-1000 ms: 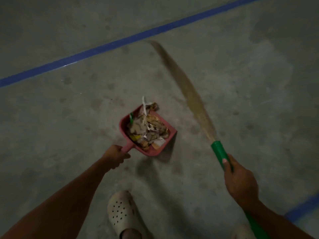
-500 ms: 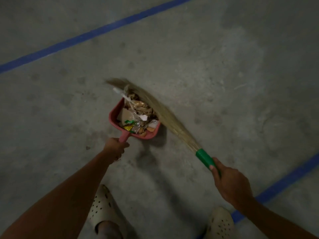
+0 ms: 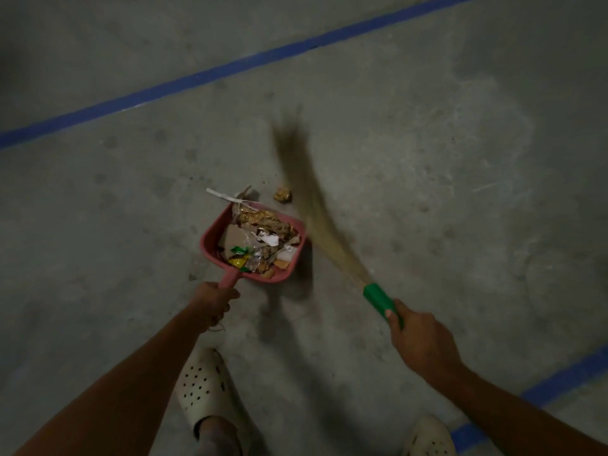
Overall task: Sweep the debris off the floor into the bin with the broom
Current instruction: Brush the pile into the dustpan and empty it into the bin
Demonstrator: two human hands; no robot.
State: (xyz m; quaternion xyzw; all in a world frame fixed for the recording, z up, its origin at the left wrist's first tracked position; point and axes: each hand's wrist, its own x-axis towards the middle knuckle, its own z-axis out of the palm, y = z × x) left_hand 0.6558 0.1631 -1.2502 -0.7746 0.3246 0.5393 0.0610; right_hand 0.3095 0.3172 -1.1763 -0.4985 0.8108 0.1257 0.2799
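Observation:
A red dustpan rests on the concrete floor, filled with paper scraps, wrappers and brown debris. My left hand grips its short handle. My right hand is closed around the green handle of a straw broom, whose blurred bristles reach up and left past the pan's right side. One crumpled brown piece lies on the floor just beyond the pan's open edge, next to the bristles. A white strip hangs over the pan's far lip.
Blue tape lines cross the grey floor at the top and at the lower right. My feet in pale perforated clogs stand near the bottom edge, with the second clog to the right.
The broom has swung from lying across the dustpan's front out to its right side. A brown piece now lies on the floor beyond the pan. The dustpan stays held on the floor.

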